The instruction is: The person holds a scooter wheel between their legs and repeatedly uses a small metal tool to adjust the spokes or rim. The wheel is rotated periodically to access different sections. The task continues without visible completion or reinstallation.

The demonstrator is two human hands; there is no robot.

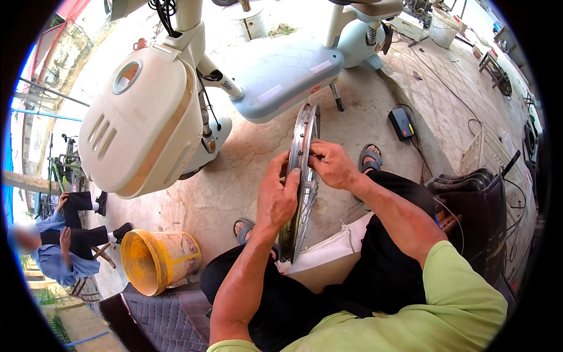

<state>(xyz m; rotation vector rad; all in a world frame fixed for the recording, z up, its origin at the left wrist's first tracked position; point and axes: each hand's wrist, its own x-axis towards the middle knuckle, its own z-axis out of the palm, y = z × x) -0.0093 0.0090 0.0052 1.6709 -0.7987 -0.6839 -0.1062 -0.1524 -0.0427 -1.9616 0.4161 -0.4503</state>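
A metal spoked wheel (301, 141) without a tyre stands upright between my legs, its rim seen nearly edge-on. My left hand (278, 196) is closed round its left side, with the thumb pressed on the rim. On the other side, my right hand (332, 165) has bent fingers pinching at the rim's inner edge near the spokes. Whether a small part is between those fingertips is hidden. The wheel's lower end is beside a white, sack-like item (331, 249) between my knees.
A cream and pale-blue electric scooter (287, 82) stands ahead. A yellow bucket (161, 258) lies tipped at left, near a seated person (58, 246). A black charger-like box (401, 124) with a cable is on the floor at right, with a plastic crate (487, 155) beyond.
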